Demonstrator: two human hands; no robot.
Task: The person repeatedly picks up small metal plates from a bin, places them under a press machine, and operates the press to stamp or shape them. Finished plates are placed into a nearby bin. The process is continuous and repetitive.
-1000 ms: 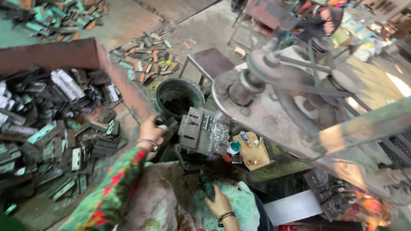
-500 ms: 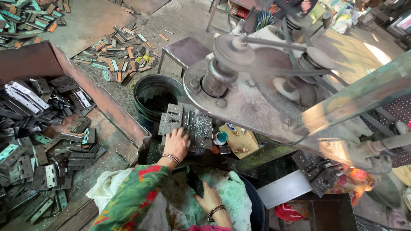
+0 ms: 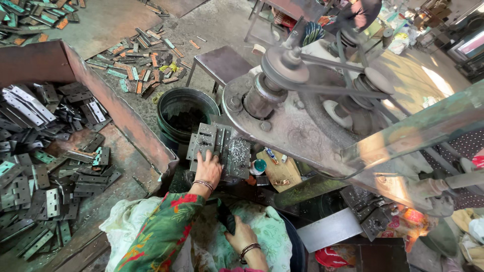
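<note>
My left hand (image 3: 207,170) rests flat on a grey metal hinge plate (image 3: 204,142) lying on the machine's work block (image 3: 237,156), fingers spread over its near edge. My right hand (image 3: 241,234) sits low on my lap over a pale green cloth (image 3: 262,236), curled around a dark handle-like object (image 3: 225,216). Both wrists carry bangles, and my left sleeve (image 3: 161,236) is green with red flowers. A big flywheel with belt (image 3: 287,70) stands just right of the block.
A rusty tray (image 3: 126,121) at left holds several loose metal hinges (image 3: 45,166). A dark bucket (image 3: 185,115) stands behind the block, a small metal stool (image 3: 222,65) beyond it. More hinges (image 3: 141,65) lie on the floor. A small teal-capped bottle (image 3: 258,166) sits by the block.
My left hand left the bucket's rim and came onto the hinge plate on the block. The view has shifted closer and to the left. My right hand stays on my lap.
</note>
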